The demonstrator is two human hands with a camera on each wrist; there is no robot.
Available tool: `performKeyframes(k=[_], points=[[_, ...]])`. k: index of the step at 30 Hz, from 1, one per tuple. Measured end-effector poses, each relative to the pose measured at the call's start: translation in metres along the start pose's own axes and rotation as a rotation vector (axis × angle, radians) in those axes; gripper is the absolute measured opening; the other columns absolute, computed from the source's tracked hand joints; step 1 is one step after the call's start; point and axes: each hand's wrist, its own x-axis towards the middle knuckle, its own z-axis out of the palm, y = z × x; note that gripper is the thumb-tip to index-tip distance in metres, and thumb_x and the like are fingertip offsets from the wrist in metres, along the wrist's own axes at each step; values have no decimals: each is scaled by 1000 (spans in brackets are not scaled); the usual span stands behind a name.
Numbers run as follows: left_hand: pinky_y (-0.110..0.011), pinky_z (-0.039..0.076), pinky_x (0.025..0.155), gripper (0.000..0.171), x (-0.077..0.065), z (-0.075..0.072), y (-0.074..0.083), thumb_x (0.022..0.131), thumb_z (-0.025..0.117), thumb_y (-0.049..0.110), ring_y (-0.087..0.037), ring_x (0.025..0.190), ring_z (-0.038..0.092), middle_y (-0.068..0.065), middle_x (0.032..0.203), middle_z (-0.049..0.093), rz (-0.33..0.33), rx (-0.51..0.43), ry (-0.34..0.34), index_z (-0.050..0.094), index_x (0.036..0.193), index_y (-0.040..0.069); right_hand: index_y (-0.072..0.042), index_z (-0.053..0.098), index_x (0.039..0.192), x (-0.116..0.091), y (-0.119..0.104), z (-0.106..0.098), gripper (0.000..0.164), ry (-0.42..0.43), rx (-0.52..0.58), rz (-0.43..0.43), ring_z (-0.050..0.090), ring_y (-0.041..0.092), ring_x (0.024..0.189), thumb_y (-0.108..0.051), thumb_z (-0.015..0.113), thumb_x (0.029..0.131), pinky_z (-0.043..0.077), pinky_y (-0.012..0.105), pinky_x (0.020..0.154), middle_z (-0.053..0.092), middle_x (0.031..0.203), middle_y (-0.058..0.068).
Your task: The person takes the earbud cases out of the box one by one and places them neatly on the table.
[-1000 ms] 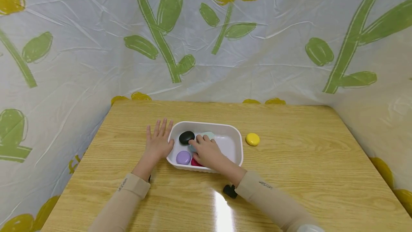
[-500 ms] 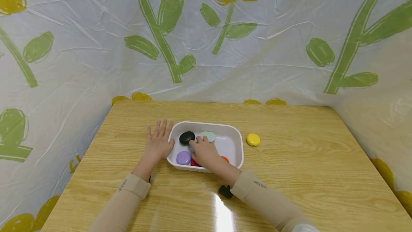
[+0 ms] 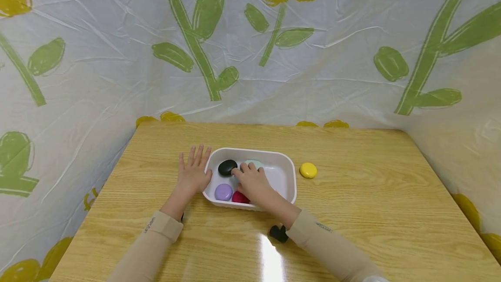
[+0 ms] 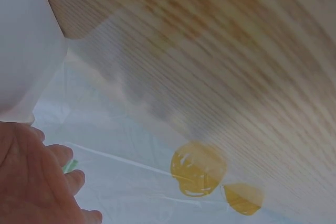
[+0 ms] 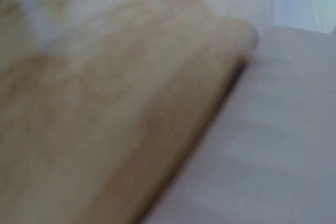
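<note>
A white rectangular tray (image 3: 279, 179) holds smooth, rounded pebble-like pieces. They include a black one (image 3: 227, 168), a purple one (image 3: 223, 192), a dark red one (image 3: 240, 197) and a pale green one (image 3: 254, 162). My right hand (image 3: 253, 184) reaches into the tray, fingers bent downward beside the black piece. It covers what lies beneath, so any hold is hidden. At the tray's left wall rests my left hand (image 3: 192, 178), fingers spread and thumb against the rim. In the left wrist view, the left hand (image 4: 37, 177) lies beside the white tray wall (image 4: 26, 40).
A yellow rounded piece (image 3: 308, 170) lies on the wooden table (image 3: 372, 186), right of the tray. Behind the table hangs a flower-printed sheet (image 3: 321, 77). A black device (image 3: 278, 233) sits at the right wrist.
The right hand shifts slightly within the tray, left and then back right. The orange piece seen half a second ago is now mostly covered. The left hand stays in place.
</note>
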Motion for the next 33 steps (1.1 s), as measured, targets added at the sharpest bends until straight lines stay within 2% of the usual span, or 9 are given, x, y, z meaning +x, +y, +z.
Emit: performKeyframes(k=[4,7,13,24,29,33], points=[[-55,-11,107,64,1,0,0,94,35,32,-31,140,-4,-10,154,1,1,3,0,5,149,17,-17,56,116,-5,14,-14,34,45,20,-59,49,26,99,-20,65,83,44,44,74,53,106,6],[-55,-10,107,64,1,0,0,94,35,32,-31,140,-4,-10,154,2,2,10,0,4,149,17,-17,57,113,-10,28,-25,32,94,40,-107,50,26,97,-17,67,82,44,45,74,53,106,7],[-55,-12,107,65,1,-2,0,94,36,31,-32,139,-3,-10,154,2,0,5,-5,5,149,16,-17,59,109,-25,58,-48,31,152,59,-134,50,28,96,-14,68,80,44,49,77,55,106,7],[-52,-17,106,64,0,-4,1,95,35,32,-31,139,-6,-10,154,1,-3,-6,-17,3,149,16,-10,59,110,-60,131,-64,32,144,150,-13,49,38,102,-10,68,80,39,61,81,55,110,15],[-53,-17,106,64,0,-4,0,95,34,32,-31,140,-4,-10,154,2,-6,1,-18,3,149,16,-8,58,112,-78,166,-60,33,114,151,33,49,40,102,-8,67,81,36,65,81,54,111,17],[-52,-17,106,64,0,-4,1,95,34,32,-31,140,-5,-10,154,1,-9,-3,-23,3,149,17,-7,57,114,-90,185,-53,34,79,137,94,47,42,104,-9,67,81,34,67,83,54,112,17]])
